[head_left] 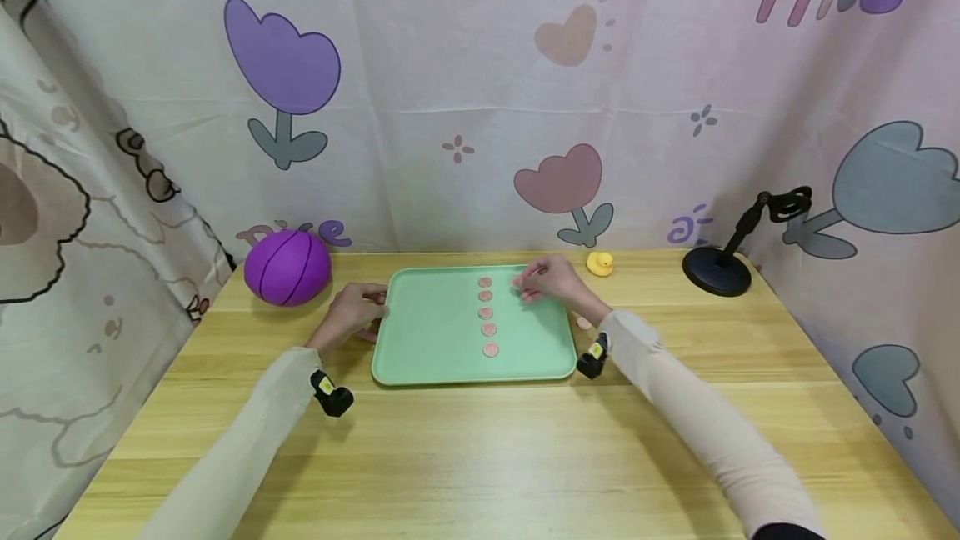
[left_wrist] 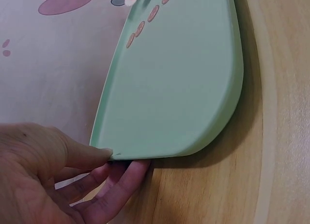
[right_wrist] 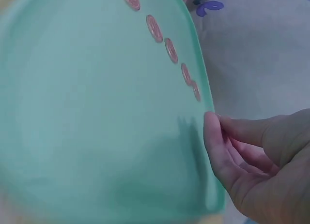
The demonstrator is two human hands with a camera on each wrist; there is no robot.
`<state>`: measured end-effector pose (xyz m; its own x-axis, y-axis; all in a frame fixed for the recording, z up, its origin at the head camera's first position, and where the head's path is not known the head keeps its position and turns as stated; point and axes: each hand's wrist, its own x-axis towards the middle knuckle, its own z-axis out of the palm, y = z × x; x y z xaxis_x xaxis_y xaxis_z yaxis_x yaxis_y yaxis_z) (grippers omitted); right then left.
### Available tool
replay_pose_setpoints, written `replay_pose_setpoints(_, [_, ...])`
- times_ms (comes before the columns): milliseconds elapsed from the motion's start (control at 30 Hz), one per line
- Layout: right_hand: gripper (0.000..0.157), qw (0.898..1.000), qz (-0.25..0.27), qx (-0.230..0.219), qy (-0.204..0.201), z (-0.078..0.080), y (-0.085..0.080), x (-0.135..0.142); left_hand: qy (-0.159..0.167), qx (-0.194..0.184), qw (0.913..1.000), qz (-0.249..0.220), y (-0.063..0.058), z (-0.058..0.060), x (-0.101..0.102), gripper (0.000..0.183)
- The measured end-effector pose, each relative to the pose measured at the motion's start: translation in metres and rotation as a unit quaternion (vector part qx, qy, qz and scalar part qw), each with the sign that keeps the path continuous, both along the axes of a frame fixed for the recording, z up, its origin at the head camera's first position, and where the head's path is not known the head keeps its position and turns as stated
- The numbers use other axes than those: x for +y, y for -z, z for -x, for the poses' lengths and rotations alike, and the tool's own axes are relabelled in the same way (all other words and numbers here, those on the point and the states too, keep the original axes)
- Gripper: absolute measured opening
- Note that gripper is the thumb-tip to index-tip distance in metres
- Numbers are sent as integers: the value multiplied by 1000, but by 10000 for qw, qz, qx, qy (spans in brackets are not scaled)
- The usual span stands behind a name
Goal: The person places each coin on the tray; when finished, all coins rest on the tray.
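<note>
A light green tray lies on the wooden table. Several pinkish copper-coloured coins form a line from back to front on it, right of its middle. My left hand grips the tray's left edge; in the left wrist view the thumb is on the rim and the fingers are below it. Over the tray's back right part, my right hand pinches a small pinkish coin between thumb and fingertips. The right wrist view hides that coin behind the fingers.
Another coin lies on the table right of the tray, beside my right wrist. A yellow rubber duck sits behind it. A purple ball stands at the back left, a black stand at the back right. A printed curtain hangs behind.
</note>
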<state>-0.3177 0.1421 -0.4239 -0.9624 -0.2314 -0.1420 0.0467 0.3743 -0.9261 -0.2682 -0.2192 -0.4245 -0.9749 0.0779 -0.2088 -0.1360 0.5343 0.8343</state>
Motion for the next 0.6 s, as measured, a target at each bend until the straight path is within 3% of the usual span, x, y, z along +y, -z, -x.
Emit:
replay_pose_setpoints(267, [9,9988,85,-44,485,16,10,-28,36,7,10000,16,0,1,1,53])
replay_pose_setpoints(600, [9,9982,-163,124,568,14,14,-34,37,18,10000,-7,1,-1,1,53])
